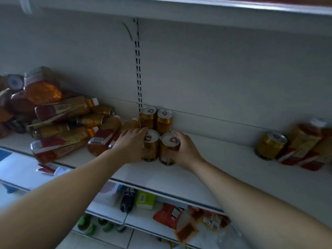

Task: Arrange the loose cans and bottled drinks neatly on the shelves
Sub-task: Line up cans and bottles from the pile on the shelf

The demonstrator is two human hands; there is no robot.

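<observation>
Several gold cans stand upright in a tight square on the white shelf (206, 155), by the slotted upright. My left hand (130, 146) wraps the left side of the front left can (151, 148). My right hand (185, 150) wraps the right side of the front right can (168, 150). Two more cans (156, 119) stand right behind them against the back wall. A heap of amber bottles with red labels (59, 123) and loose cans lies on its side at the left. Another can (270, 145) and bottles (305, 146) lie at the right.
The shelf above (179, 9) overhangs the work area. Below the shelf edge, lower shelves hold snack packets (172, 214), a green pack (144, 199) and other goods. The stretch of shelf between the standing cans and the right-hand can is bare.
</observation>
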